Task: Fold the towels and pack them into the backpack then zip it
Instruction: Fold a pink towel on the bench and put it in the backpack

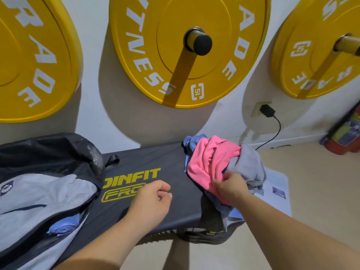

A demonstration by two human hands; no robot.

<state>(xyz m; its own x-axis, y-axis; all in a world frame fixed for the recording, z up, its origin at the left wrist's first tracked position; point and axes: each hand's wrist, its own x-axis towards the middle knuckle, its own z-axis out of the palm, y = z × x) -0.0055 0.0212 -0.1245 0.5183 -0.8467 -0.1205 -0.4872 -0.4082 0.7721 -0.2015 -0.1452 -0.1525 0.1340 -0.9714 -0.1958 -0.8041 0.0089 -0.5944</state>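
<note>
Progress is judged early: one blue towel (62,228) is seen rolled inside the open backpack (39,191) at the left of the tabletop (185,201). A pile of towels (210,158) remains unfolded at the right end. The right hand (231,189) is sunk in that pile, fingers gripping cloth; the left hand (153,199) hovers empty, fingers loosely curled. Zipping is outstanding.

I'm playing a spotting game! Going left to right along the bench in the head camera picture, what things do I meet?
backpack → left hand → pink towel → grey towel
</note>
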